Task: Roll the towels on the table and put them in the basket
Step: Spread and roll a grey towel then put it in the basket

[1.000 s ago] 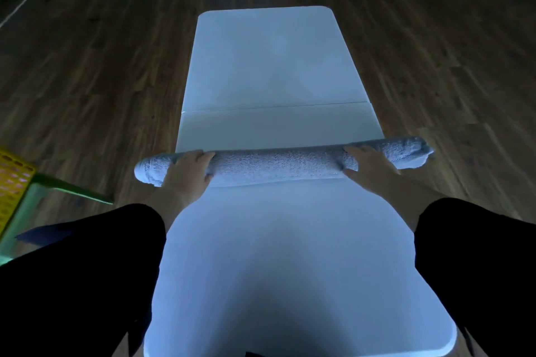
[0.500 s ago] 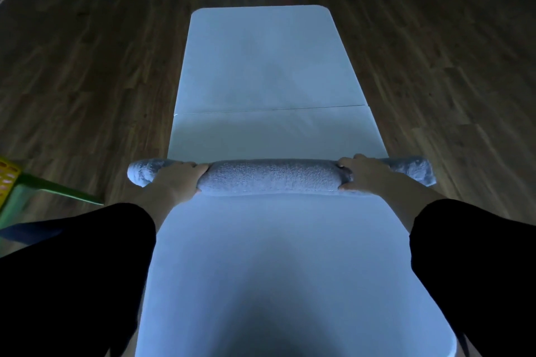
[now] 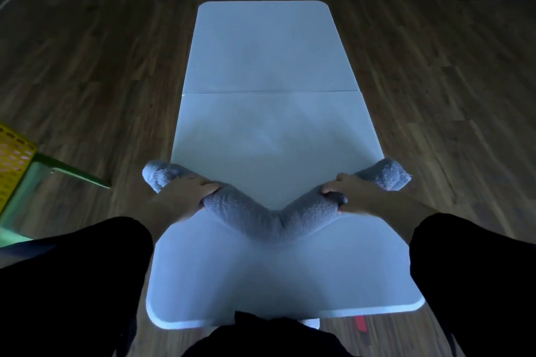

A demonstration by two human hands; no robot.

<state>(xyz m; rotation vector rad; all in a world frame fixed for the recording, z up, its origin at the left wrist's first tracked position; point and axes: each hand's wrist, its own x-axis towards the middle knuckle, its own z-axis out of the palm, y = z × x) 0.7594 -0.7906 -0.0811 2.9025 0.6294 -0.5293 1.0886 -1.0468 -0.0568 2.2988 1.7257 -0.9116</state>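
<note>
A grey rolled towel is held over the white table, bent into a V with its middle sagging toward me. My left hand grips the roll near its left end, fingers curled over the top. My right hand grips it near the right end in the same way. Both short ends of the roll stick out past my hands, beyond the table's sides. The yellow perforated basket shows only partly at the left edge of the view.
The basket sits on a green stand left of the table, over a dark wooden floor. A seam crosses the tabletop farther away. A small red object lies on the floor under the near right corner.
The roll lay straight on the table under both hands; now both hands have closed round it and raised its ends, so the middle droops into a V.
</note>
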